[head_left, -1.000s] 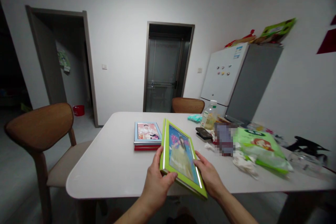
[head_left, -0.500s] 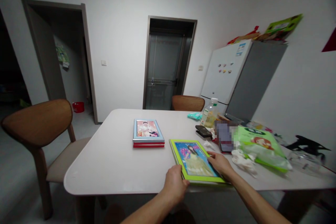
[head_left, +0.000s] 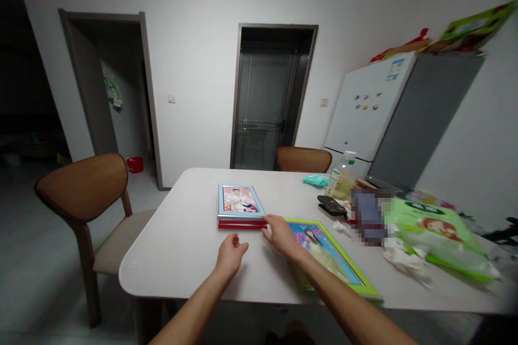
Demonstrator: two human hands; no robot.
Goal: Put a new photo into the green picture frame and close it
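A stack of picture frames [head_left: 242, 216] lies on the white table [head_left: 182, 259], a light-blue one on top and red edges beneath it. My right hand [head_left: 280, 236] is at the stack's front right corner, thumb and finger around its edge. Just in front of the stack, my left hand [head_left: 231, 253] hovers with loosely bent fingers, holding nothing and apart from the frames. A larger lime-green picture frame [head_left: 324, 248], showing a figure in a pale yellow dress, lies flat to the right. My right forearm passes over it and hides part of it.
On the table's right are a bottle [head_left: 342, 175], a black wallet-like item [head_left: 332, 205], a teal packet [head_left: 315, 180], crumpled tissues [head_left: 408, 261] and a green package [head_left: 441, 232]. Wooden chairs stand left [head_left: 83, 186] and behind [head_left: 304, 159]. A fridge [head_left: 366, 108] stands at the back right.
Both hands have let go of the lime-green frame, which now lies on the table. They have moved left and forward to the stack; the view has turned slightly left.
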